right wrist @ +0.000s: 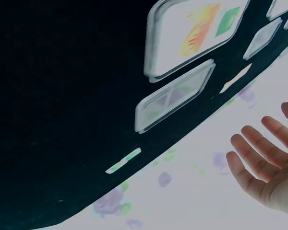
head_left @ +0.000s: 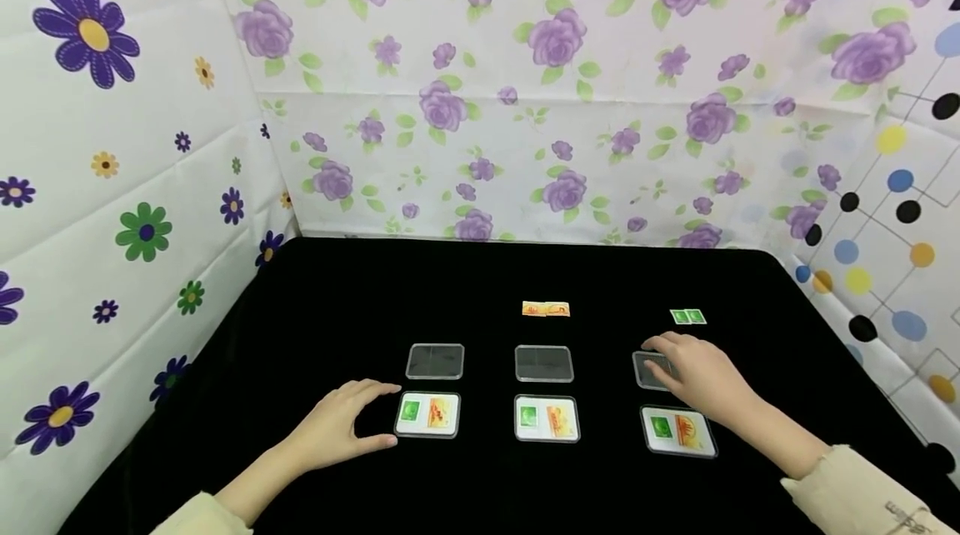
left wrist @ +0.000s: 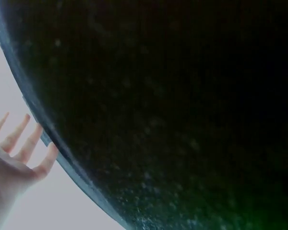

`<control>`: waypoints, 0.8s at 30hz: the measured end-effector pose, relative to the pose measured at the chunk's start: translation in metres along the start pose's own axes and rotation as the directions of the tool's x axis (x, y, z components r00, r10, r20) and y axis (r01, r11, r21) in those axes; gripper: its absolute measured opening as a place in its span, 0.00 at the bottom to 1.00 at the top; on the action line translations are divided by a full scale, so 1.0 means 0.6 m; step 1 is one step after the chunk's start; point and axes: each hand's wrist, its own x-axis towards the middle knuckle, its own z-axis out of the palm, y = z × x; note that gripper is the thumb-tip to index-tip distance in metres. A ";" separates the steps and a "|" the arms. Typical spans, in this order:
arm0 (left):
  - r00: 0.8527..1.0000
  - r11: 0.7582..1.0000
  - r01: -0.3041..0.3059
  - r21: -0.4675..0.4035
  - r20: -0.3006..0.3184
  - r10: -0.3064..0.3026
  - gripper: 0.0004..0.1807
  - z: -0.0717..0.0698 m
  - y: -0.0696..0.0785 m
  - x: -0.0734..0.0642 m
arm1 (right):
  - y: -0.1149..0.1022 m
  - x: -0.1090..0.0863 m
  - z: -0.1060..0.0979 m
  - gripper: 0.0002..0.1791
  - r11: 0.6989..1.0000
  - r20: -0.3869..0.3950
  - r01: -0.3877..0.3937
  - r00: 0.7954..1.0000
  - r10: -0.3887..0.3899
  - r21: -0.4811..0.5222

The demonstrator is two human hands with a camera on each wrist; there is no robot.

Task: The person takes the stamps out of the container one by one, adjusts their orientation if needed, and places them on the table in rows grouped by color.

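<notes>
Clear cases (head_left: 543, 363) lie in a row across the lower half of the head view, directly above a matching row of card cases (head_left: 528, 432). Both rows rest on a black cloth (head_left: 480, 481).

Step in hand: judged to be positioning of the hands at the cases. The right hand (head_left: 701, 372) is over the right clear case (head_left: 641, 375), at lower right of the frame, and hides part of it. Its fingers are spread, thumb apart from fingertips; contact with the rim cannot be confirmed. The right wrist view shows nothing between these fingers. The left hand (head_left: 330, 427), lower left of centre, is spread, with thumb and forefinger at the left corners of the left card case (head_left: 411, 429). Whether the tips touch it cannot be told.

Next move: lifting the right clear case would call for thumb and fingers to close on opposite rims. Steadying the left card case would call for light, even pressure at its edge.

Count:
- Clear cases: three.
- Card cases: three, each with one green card (head_left: 528, 417) at left and one orange card (head_left: 558, 421) at right.
- Loose orange cards (head_left: 533, 309): two, side by side, above the middle clear case.
- Loose green cards (head_left: 679, 317): two, side by side, above the right hand.
- Hands: two, each with a pale sleeve (head_left: 862, 493).
</notes>
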 end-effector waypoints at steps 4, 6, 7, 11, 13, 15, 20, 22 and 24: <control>1.000 1.000 -0.003 0.012 0.017 0.003 0.39 -0.002 0.001 0.002 | -0.026 0.013 0.000 0.16 0.999 0.017 0.026 1.000 -0.026 -0.032; 1.000 1.000 -0.015 0.022 0.026 0.014 0.40 -0.003 0.002 0.004 | -0.039 0.018 -0.001 0.15 0.998 0.023 0.039 0.999 -0.038 -0.040; 0.999 0.999 -0.020 0.027 0.031 0.019 0.40 -0.005 0.002 0.006 | -0.046 0.020 -0.001 0.15 0.998 0.026 0.047 0.999 -0.046 -0.042; 0.998 0.998 -0.026 0.052 0.052 0.024 0.42 -0.009 0.005 0.014 | -0.074 0.026 -0.002 0.14 0.996 0.056 0.075 0.996 -0.072 -0.040; 0.998 0.998 -0.020 0.064 0.060 0.016 0.43 -0.009 0.007 0.018 | -0.086 0.029 -0.002 0.13 0.996 0.077 0.084 0.994 -0.081 -0.040; 0.998 0.997 -0.014 0.074 0.067 0.009 0.44 -0.009 0.009 0.022 | -0.097 0.032 -0.001 0.13 0.995 0.100 0.091 0.991 -0.087 -0.039; 0.996 0.992 -0.022 0.123 0.086 0.011 0.45 -0.005 0.015 0.026 | -0.120 0.036 0.003 0.12 0.990 0.118 0.140 0.983 -0.138 -0.007; 0.996 0.989 -0.030 0.146 0.090 0.017 0.45 -0.003 0.017 0.026 | -0.128 0.037 0.005 0.12 0.986 0.122 0.164 0.979 -0.164 0.011; 0.996 0.986 -0.037 0.163 0.091 0.023 0.44 0.000 0.018 0.026 | -0.133 0.037 0.007 0.12 0.984 0.129 0.178 0.975 -0.180 0.025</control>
